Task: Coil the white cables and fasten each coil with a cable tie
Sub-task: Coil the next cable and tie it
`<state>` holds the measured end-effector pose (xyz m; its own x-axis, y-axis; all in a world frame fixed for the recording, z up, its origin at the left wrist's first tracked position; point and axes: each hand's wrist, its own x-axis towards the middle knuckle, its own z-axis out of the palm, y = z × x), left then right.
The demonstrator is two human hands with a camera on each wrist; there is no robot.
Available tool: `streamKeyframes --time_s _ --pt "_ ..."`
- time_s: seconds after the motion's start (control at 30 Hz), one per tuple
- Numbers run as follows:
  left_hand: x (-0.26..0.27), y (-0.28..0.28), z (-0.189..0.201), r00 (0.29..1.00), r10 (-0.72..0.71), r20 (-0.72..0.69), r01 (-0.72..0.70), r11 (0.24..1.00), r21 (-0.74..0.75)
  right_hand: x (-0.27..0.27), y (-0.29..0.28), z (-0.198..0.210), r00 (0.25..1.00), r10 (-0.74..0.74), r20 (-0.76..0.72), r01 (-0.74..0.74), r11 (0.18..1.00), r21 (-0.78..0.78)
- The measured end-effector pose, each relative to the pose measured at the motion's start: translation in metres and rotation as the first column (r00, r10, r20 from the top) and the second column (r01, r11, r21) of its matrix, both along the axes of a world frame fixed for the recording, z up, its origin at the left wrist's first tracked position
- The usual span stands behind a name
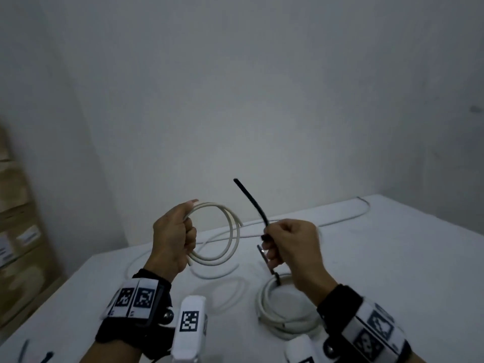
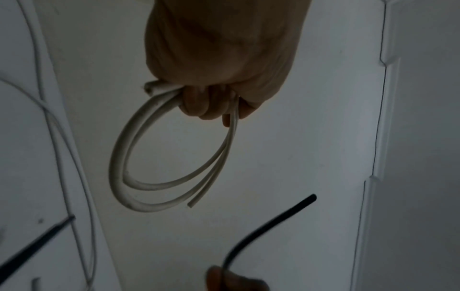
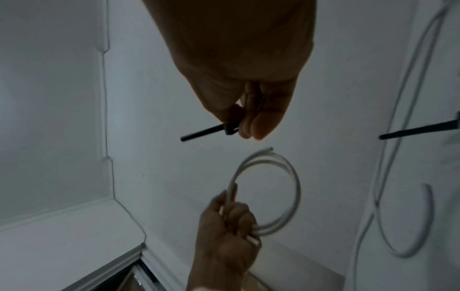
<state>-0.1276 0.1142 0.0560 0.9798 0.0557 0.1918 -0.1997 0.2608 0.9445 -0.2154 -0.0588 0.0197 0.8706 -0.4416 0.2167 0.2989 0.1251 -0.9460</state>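
While the left hand [image 1: 175, 238] grips a small white coil [image 1: 227, 235] in a closed fist above the table [image 1: 392, 271], the right hand [image 1: 293, 244] pinches a black cable tie [image 1: 252, 203] between thumb and curled fingers, its free end pointing up and to the far left. The two are near each other but not touching — the tie is not yet round the cable. So the step in hand looks like the fastening of this second coil: a thicker finished coil [image 1: 285, 310] lies on the table at near right, below the right hand, with what seems to be a black tie on it.

The next move probably calls for threading the tie's tail through the open middle of the held coil, wrapping it over the strands and feeding it into the head. One cut end of the cable sticks out loose at the coil's right side, so the wrap would do well to catch it.

More white cable [image 1: 340, 221] trails across the far side of the table. Dark strips at the near left edge — possibly spare ties [image 1: 47, 356] — are cut off and blurred. The tie's head is largely hidden by the right fingers, and both wrist views are dim.
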Motion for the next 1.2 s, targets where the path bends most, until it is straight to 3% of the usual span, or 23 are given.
streamKeyframes --time_s 0.13,0.3,0.43,0.67,0.87,1.2 --pt "-0.004 -0.047 0.006 0.997 -0.068 0.031 0.068 0.998 0.008 -0.008 -0.009 -0.017 0.958 0.172 -0.230 -0.200 0.974 -0.103" --pt "-0.006 -0.079 0.009 0.986 -0.152 0.071 0.149 0.988 0.046 -0.009 -0.013 -0.021 0.867 0.317 -0.386 -0.328 0.944 0.040" --pt "-0.009 -0.085 0.006 0.978 -0.193 0.078 0.186 0.979 0.087 0.001 -0.021 0.000 0.889 0.340 -0.308 -0.292 0.937 0.191" --pt "-0.006 -0.078 -0.007 0.972 -0.233 0.007 0.232 0.968 0.098 0.016 -0.022 0.019 0.941 0.313 -0.130 -0.294 0.945 0.145" --pt "-0.007 -0.064 -0.028 0.913 -0.387 -0.127 0.405 0.898 0.174 0.020 -0.015 0.006 0.932 0.320 -0.170 -0.319 0.947 0.036" --pt "-0.006 -0.062 -0.054 0.926 -0.332 -0.180 0.348 0.935 0.066 0.013 -0.004 -0.016 0.910 0.353 -0.216 -0.327 0.934 0.148"
